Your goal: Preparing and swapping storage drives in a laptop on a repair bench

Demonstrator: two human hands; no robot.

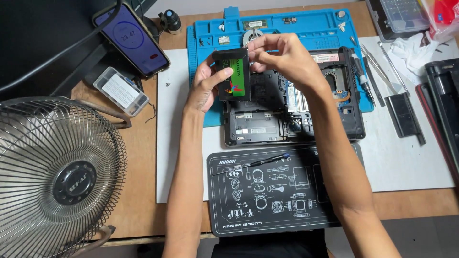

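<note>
Wooden table [143,157] carrying a white sheet, a blue repair mat [201,43] and a black printed work mat [267,196]. On the blue mat lies an opened laptop chassis [291,119], bottom cover off, with circuit board, copper heat pipe and an empty bay at its near left exposed; disassembly appears well advanced. Held above that chassis is a black solid-state drive [233,74] with a green label, clear of the bay and tilted toward the camera: judged out of the machine, not seated. The left hand [205,86] grips its left edge, fingers closed around the case; the right hand [282,55] pinches its upper right corner with narrow fingers. A removed fan [252,34] and small parts rest on the mat's far trays. A screwdriver [260,161] lies on the black mat. At left: metal desk fan [57,172], phone [131,38] showing a timer, clear screw box [121,91].
</note>
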